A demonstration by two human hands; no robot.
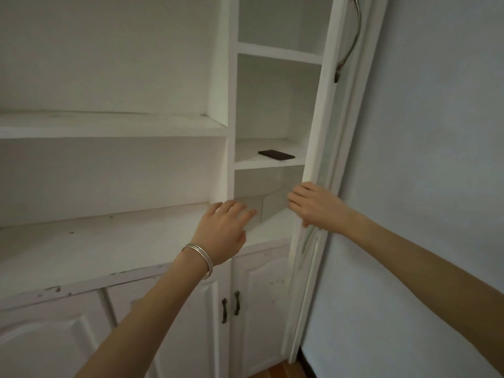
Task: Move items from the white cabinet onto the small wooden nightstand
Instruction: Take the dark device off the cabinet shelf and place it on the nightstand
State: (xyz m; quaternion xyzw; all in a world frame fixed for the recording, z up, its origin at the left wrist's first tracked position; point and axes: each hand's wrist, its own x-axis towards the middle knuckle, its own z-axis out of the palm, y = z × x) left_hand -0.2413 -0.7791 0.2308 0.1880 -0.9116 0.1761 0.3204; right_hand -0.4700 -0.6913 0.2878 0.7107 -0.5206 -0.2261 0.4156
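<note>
Holding the tall door [321, 118] of the white cabinet [114, 126] by its edge, the right hand [316, 205] has its fingers [297, 199] curled round the panel's inner side, apparently to hold it aside so that the narrow compartment is open to reach. The left hand [223, 227], silver bangles [200, 256] at its wrist, reaches toward that compartment with its fingers [240, 211] straight and slightly spread, holding nothing. The fingertips are at the front of the lowest open shelf; whether they touch it I cannot tell.

The one item visible is a flat dark rectangle [276, 155]. It lies on the shelf one level above both sets of fingers, between them and further in, well apart from either hand. Because it rests flat near the shelf's front, an upward reach from the left fingertips looks like the likely next move, with the free hand left empty for that pick. Below the left wrist, the closed lower doors [259, 296] play no part for now. The small wooden nightstand is out of view, so nothing has been carried yet.
</note>
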